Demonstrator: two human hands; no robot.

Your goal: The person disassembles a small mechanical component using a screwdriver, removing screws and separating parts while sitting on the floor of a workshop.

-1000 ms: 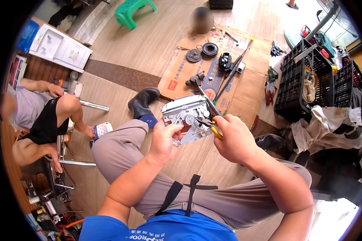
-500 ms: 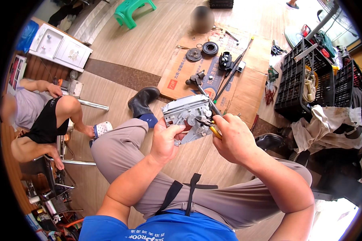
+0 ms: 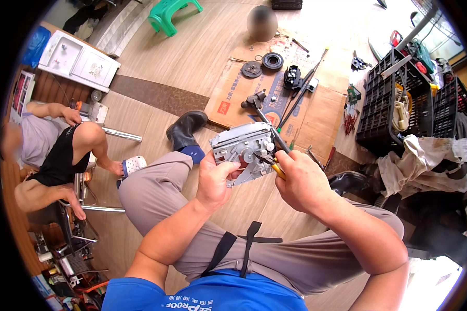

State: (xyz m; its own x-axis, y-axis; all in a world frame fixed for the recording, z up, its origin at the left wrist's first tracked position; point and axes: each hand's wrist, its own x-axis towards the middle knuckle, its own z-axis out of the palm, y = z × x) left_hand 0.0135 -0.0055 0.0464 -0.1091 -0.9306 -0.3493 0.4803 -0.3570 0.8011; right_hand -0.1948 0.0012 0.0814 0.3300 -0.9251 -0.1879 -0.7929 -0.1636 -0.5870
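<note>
A grey mechanical unit (image 3: 241, 141) with white gears is held up in front of my knees. My left hand (image 3: 216, 179) grips its near left edge, thumb over the face. In my right hand (image 3: 302, 179) are pliers (image 3: 276, 168) with yellow handles, their dark jaws touching the unit near its gears. I cannot tell what the jaws pinch. Beyond the unit lies a flattened cardboard sheet (image 3: 228, 98) on the floor. On it are a black ring (image 3: 272, 61), a round dark disc (image 3: 251, 69), a black block-shaped part (image 3: 292, 78) and long dark rods (image 3: 301, 96).
To the right stand black plastic crates (image 3: 374, 111) filled with tools and cables, with a pale cloth (image 3: 415, 160) draped nearby. A person (image 3: 52, 140) sits at the left beside metal chair legs. A green stool (image 3: 167, 18) and a white cabinet (image 3: 78, 61) are farther back.
Both hands keep their hold, and the pliers stay against the unit with barely any shift. The whole view has moved very slightly.
</note>
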